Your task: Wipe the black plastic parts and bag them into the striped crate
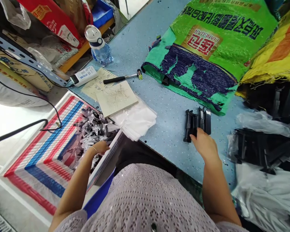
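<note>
My left hand [101,148] is over the crate at the left, beside a heap of small plastic-wrapped black parts [90,129]; what its fingers hold, if anything, is hidden. On the blue speckled table, my right hand [204,143] has its fingers on a dark clip-like part [189,124], which stands beside more black parts [205,120]. A stack of thin white bags [137,120] lies near the table edge, partly under a beige pad [117,98].
A small hammer [123,78], a white box-shaped device [84,76] and a water bottle [99,46] stand or lie at the back left. A green sack [222,38] covers the back right. Bagged black parts [263,148] are piled at the right.
</note>
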Available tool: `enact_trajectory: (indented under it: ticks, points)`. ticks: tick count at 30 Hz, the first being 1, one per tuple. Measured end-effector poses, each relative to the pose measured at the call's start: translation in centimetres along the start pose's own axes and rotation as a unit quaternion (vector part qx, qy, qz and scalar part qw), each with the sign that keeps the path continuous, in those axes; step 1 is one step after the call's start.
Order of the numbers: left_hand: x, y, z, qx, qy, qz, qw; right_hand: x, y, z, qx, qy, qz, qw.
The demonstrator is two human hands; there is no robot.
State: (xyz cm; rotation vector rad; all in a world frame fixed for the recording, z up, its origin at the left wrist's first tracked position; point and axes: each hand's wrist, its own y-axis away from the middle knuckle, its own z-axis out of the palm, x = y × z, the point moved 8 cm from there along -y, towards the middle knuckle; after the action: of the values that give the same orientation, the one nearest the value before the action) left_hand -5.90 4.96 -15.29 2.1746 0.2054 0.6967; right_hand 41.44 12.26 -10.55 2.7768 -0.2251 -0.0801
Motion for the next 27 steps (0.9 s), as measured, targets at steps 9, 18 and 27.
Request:
enact_trajectory:
  ticks: [9, 18, 27]
  points:
    - [18.9, -3.9, -1.8, 0.324, -0.063, 0.235, 0.914, -7.7, -1.5, 3.1, -0.089, -0.64, -0.068, 0.76]
    - [14.8, -6.5, -3.6, 0.176, 0.203, 0.211, 0.94, -17.5, 0.3, 1.3, -0.296, -0.759, -0.129, 0.565]
    - [15.5, -1.9, -6.3, 0.307, 0.028, 0.316, 0.897, -18.9, -0.6, 5.2, -0.29, -0.789, -0.07, 0.537]
